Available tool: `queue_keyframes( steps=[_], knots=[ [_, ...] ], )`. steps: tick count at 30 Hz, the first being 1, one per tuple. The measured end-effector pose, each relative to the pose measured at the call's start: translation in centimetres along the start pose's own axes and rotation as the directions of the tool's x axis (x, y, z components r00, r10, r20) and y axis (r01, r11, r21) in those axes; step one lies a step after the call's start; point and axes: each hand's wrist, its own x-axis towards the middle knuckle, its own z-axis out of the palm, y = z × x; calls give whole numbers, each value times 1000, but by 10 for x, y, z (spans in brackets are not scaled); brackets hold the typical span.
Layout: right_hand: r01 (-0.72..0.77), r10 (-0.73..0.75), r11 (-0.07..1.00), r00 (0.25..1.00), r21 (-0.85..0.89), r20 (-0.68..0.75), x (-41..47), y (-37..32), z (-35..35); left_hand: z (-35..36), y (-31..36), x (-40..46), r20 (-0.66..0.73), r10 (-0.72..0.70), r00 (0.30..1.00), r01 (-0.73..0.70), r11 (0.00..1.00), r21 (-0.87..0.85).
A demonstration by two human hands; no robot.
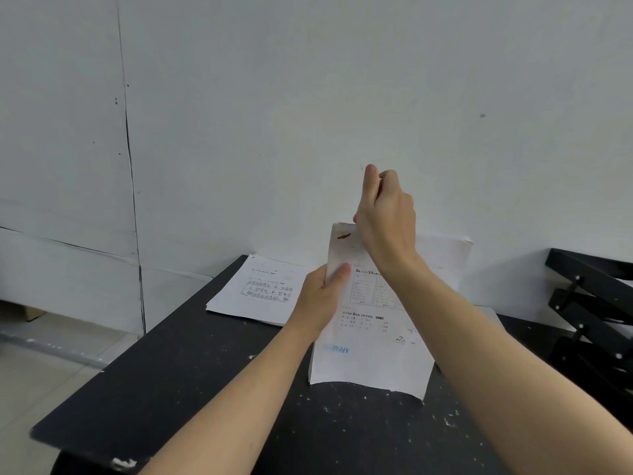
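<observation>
My left hand [320, 296] grips the left edge of a sheaf of printed white sheets [370, 341], held tilted up above the black table [205, 389]. The front sheet carries printed text, a blue stamp near its lower edge and a brown mark at its top left corner. My right hand [385, 214] is raised above the sheaf's top edge, thumb and forefinger pinched together on something small that I cannot make out. A second pile of printed sheets [260, 289] lies flat on the table to the left.
A pale wall stands right behind the table. A black metal rack [592, 303] stands at the right. The table's left edge drops to a light floor, where a cardboard box [24, 311] sits by the wall. White specks dot the tabletop.
</observation>
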Motion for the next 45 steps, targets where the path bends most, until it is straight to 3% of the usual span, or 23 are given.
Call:
queue_keyframes(
  steps=[4,8,17,32,45],
  knots=[
    [41,-42,997,999,-71,-13,-4,-3,3,0,-1,0,-17,3,1000,-2,1000,25],
    [-18,25,996,996,87,-84,4,-5,-3,-2,2,-1,1,-7,1000,7,1000,25],
    [59,-40,992,986,111,-164,-4,0,-1,-2,3,-1,14,-4,1000,4,1000,13],
    [-161,171,974,984,162,-51,5,4,6,-3,0,1,-14,-5,1000,5,1000,16],
    [-90,100,977,994,191,-39,-2,14,5,-2,2,-1,-14,1,1000,-1,1000,-12]
  ],
)
